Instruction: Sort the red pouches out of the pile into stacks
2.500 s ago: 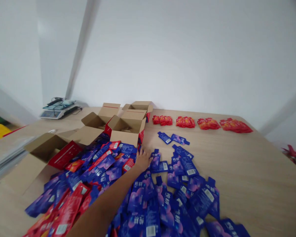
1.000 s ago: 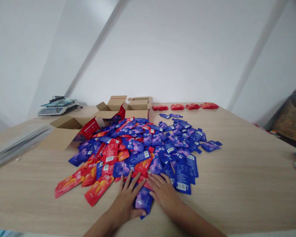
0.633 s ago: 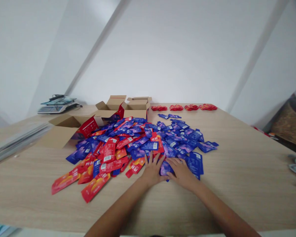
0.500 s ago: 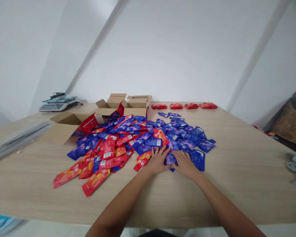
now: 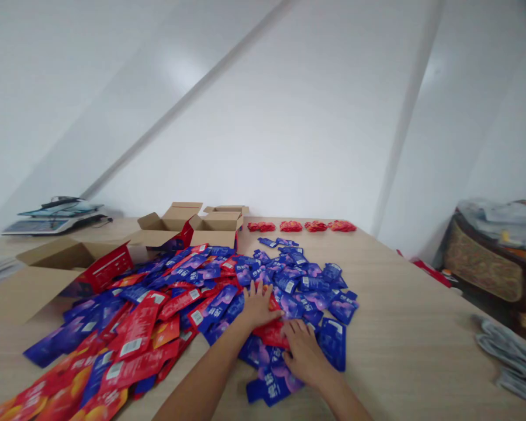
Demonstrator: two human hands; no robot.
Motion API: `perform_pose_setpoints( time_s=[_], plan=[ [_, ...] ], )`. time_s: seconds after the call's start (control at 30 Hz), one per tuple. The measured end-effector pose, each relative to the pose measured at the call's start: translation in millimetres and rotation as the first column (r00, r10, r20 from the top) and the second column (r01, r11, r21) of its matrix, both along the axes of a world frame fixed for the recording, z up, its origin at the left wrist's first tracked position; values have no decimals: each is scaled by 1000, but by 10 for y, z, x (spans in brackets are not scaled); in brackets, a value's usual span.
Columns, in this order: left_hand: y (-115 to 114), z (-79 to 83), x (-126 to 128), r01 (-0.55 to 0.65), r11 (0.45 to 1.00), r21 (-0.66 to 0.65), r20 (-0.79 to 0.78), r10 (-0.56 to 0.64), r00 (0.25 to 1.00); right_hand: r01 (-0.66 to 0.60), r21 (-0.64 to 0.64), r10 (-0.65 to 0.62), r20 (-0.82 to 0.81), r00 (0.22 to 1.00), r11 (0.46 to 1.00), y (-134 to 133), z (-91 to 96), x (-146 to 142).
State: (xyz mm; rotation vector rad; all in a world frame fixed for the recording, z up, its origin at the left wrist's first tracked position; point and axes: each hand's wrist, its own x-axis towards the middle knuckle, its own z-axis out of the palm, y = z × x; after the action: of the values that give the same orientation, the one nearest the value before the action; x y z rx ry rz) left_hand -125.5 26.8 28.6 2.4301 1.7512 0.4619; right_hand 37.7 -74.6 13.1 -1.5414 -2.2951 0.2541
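Note:
A wide heap of flat blue pouches point(image 5: 289, 280) and red pouches point(image 5: 135, 333) covers the wooden table point(image 5: 403, 327). My left hand point(image 5: 258, 304) lies flat on the heap with its fingers spread, pressing on blue and red pouches. Nearer to me, my right hand point(image 5: 302, 354) rests palm down with fingers stretched over blue pouches and the edge of a red one. Neither hand grips anything.
Open cardboard boxes point(image 5: 193, 225) stand behind the heap, and another open box point(image 5: 48, 269) lies at the left. Small stacks of red pouches point(image 5: 302, 225) line the far edge. A weighing scale point(image 5: 52, 213) sits far left. Grey cloth point(image 5: 508, 356) lies at the right.
Both hands slid forward into the heap, then the left went further in while the right stayed nearer. The view swung to the right and drew closer to the pouches.

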Motion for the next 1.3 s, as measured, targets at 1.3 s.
perform_pose_setpoints(
  time_s=[1.3],
  plan=[
    [-631, 216, -99, 414, 782, -466, 864, 503, 21, 140, -170, -216, -861, 460, 976, 138, 100, -96]
  ],
)
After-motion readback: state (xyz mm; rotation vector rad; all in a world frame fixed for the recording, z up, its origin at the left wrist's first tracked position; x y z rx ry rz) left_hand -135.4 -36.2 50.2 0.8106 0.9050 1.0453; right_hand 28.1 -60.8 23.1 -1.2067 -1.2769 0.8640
